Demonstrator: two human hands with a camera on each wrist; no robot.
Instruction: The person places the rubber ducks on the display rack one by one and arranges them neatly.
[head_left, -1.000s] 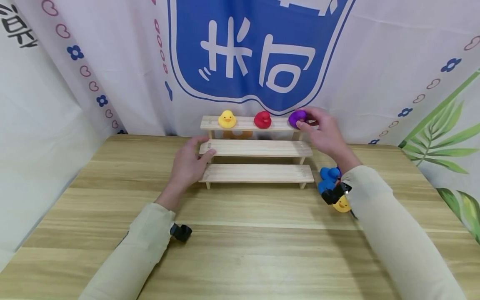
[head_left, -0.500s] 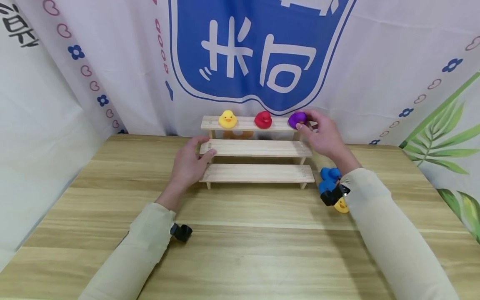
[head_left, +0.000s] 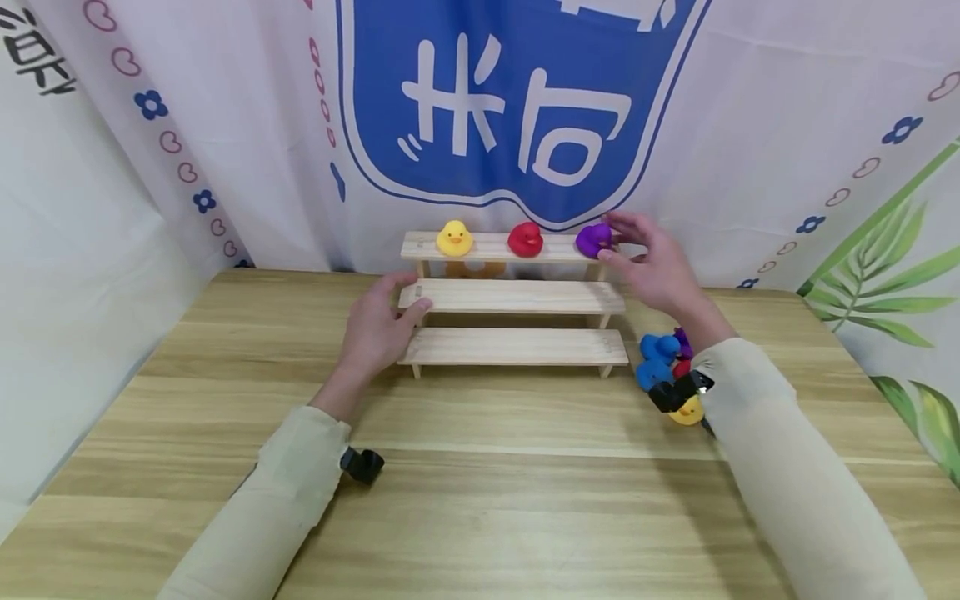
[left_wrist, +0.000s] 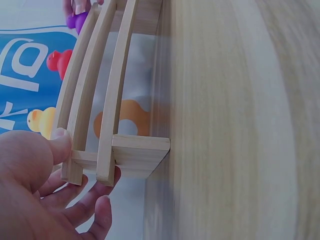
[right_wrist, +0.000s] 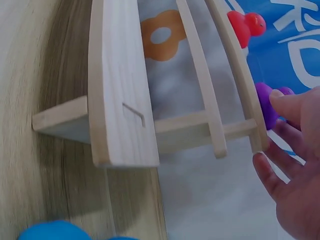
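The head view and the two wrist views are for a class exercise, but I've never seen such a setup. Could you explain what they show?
There is no robot here: a person works with a bare left hand and right hand. A camera worn on the head gives the wide view, looking forward and down. The left wrist camera and right wrist camera give the close views, where the shelves look tipped on their side.

On the wooden table is a three-step wooden stand. Its top shelf carries a yellow duck, a red duck and a purple duck. More ducks sit to the right, partly hidden.

The left hand holds the stand's left end. The right hand is at the purple duck; whether it grips it, I cannot tell.
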